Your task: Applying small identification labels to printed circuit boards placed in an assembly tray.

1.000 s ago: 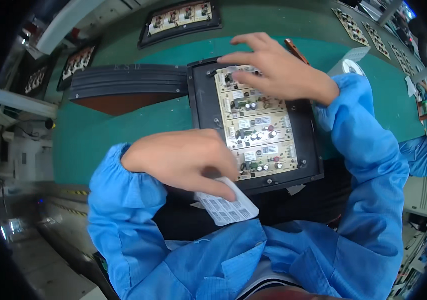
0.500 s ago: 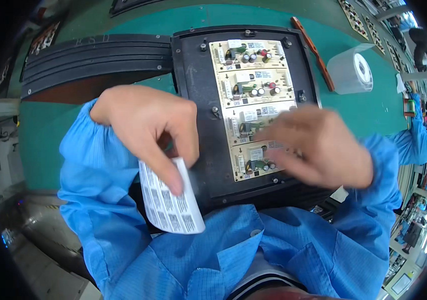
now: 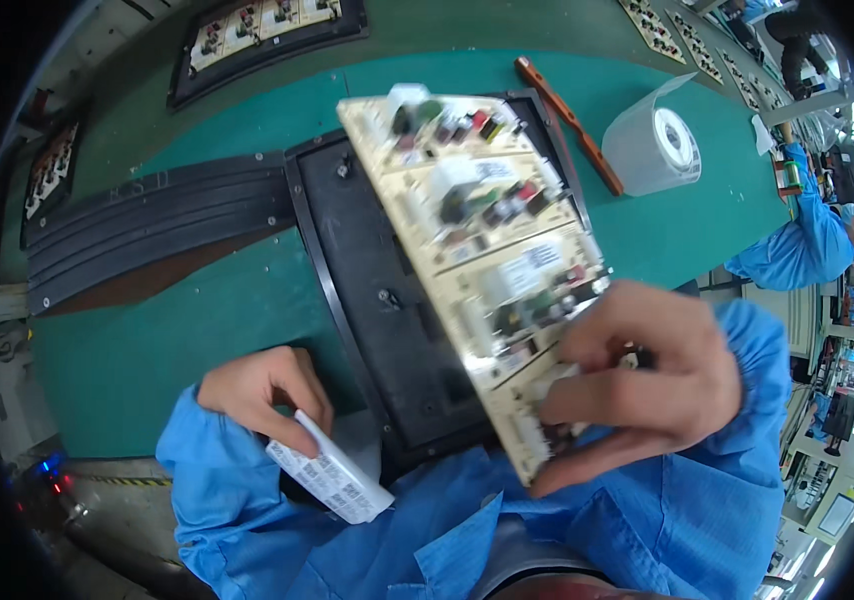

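Observation:
My right hand (image 3: 657, 375) is closed on the near end of a tan circuit board panel (image 3: 457, 300), which is tilted up off the black tray (image 3: 357, 250). Relays, capacitors and white labels stand on the panel's several sections, slightly blurred by motion. In my left hand (image 3: 272, 395), a curled sheet of white labels (image 3: 332, 480) printed with square codes is pinched between thumb and fingers. That hand is low, at the left of the tray's near corner. The panel covers much of the tray's right part.
A black ribbed rail (image 3: 157, 220) runs left from the tray on the green bench (image 3: 197, 370). Beyond the tray lie a brown stick (image 3: 572, 125) and a clear tape roll (image 3: 652, 150). Another loaded tray (image 3: 267, 40) sits at the back; a person (image 3: 817, 230) in blue is at right.
My right hand has taken hold of the panel and raised it off the tray toward me. My left hand has moved lower with the label sheet. The view has shifted.

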Tool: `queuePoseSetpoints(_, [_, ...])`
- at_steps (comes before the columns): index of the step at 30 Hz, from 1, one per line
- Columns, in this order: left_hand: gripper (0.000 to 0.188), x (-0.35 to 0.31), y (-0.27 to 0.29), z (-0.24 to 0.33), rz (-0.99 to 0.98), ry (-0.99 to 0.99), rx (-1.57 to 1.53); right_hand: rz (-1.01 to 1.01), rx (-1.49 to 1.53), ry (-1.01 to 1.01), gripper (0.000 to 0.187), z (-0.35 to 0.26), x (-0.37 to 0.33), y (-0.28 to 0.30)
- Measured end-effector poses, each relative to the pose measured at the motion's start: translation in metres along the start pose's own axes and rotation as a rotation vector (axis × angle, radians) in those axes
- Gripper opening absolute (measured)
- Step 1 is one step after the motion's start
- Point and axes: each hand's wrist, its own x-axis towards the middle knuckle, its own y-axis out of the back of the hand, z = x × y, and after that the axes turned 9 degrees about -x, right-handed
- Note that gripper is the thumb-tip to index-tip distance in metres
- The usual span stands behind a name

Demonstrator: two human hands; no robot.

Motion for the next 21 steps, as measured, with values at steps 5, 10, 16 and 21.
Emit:
queuePoseSetpoints(5, [0.02, 0.013, 0.011, 0.012, 0.053, 0.145, -0.036, 0.056, -0.223, -0.139, 0.043, 0.089, 0.053, 0.06])
queuePoseSetpoints(10, [0.022, -0.002, -0.001, 0.002, 0.149, 0.162, 0.017, -0.173, -0.51, -0.277, 0.041, 0.21, 0.128, 0.09])
queuePoseSetpoints(16, [0.027, 0.001, -0.005, -0.002, 0.248, 0.25, -0.07, -0.425, -0.727, -0.696, 0.048, 0.419, 0.075, 0.112])
queuePoseSetpoints(21, [0.027, 0.0, -0.011, -0.009, 0.281, 0.252, -0.123, -0.63, -1.025, -0.395, 0.039, 0.35, 0.169, 0.055])
